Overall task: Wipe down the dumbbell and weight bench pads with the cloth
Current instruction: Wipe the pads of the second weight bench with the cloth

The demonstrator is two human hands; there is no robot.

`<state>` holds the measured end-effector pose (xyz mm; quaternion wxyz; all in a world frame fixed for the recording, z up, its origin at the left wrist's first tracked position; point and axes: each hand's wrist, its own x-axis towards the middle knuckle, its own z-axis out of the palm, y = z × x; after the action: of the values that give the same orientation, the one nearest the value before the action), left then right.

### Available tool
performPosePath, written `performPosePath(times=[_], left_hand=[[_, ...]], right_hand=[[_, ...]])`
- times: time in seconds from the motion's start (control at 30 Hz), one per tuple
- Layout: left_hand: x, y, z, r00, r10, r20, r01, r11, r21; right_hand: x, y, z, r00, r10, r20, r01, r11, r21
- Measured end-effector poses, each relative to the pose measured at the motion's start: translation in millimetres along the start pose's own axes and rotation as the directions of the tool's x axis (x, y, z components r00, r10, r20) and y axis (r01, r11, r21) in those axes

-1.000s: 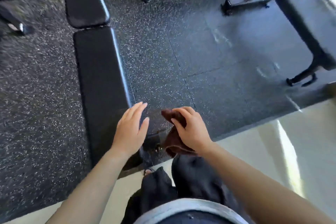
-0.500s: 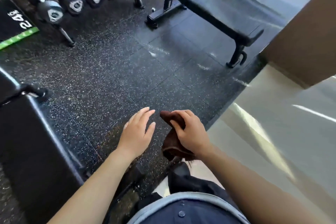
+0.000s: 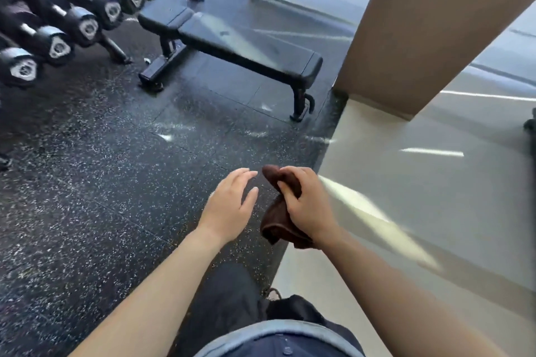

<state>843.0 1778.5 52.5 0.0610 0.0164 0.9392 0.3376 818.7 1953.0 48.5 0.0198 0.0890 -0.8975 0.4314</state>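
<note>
My right hand (image 3: 307, 201) grips a bunched dark brown cloth (image 3: 277, 222) in front of my body, low in the middle of the view. Just left of it my left hand (image 3: 229, 204) hovers with straight fingers and holds nothing. A black flat weight bench (image 3: 232, 43) with two pads stands ahead at upper centre, well beyond both hands. Several black dumbbells (image 3: 84, 26) lie on a rack at the upper left.
Speckled black rubber flooring (image 3: 87, 182) covers the left and centre. It ends at a smooth pale floor (image 3: 420, 197) on the right. A tan pillar (image 3: 420, 23) rises at the upper right, close to the bench's near foot.
My view has swung right, away from the black bench pad that was beside my left hand. The other bench and the dumbbell rack have come into view. Both hands keep their pose, with the cloth still held.
</note>
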Motion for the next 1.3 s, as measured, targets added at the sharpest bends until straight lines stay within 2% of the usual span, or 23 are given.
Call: performPosePath(times=[0.33,0.57,0.7,0.83,1.07,1.3], left_hand=[[182,-31,-30,0.996,0.068,0.053,-0.067,0.998,-0.021],[317,-47,-83,0.969,0.169,0.181,-0.192,0.974,0.118],[368,-58,-105,0.962,0.193,0.195,-0.224,0.962,0.156],[406,-67,-117,0.953,0.216,0.214,-0.262,0.94,0.217],[483,-66,-119,0.947,0.212,0.241,-0.276,0.922,0.272],[599,-41,-98,0.925,0.22,0.308,-0.313,0.904,0.293]], right_hand=[[165,26,21,0.994,0.112,-0.014,-0.113,0.993,-0.031],[295,22,34,0.986,0.15,-0.078,-0.154,0.987,-0.043],[342,20,41,0.974,0.194,-0.119,-0.202,0.978,-0.052],[379,23,40,0.974,0.205,-0.097,-0.212,0.975,-0.073],[448,46,34,0.968,0.232,-0.096,-0.238,0.97,-0.055],[538,102,11,0.946,0.309,-0.093,-0.314,0.949,-0.039]])
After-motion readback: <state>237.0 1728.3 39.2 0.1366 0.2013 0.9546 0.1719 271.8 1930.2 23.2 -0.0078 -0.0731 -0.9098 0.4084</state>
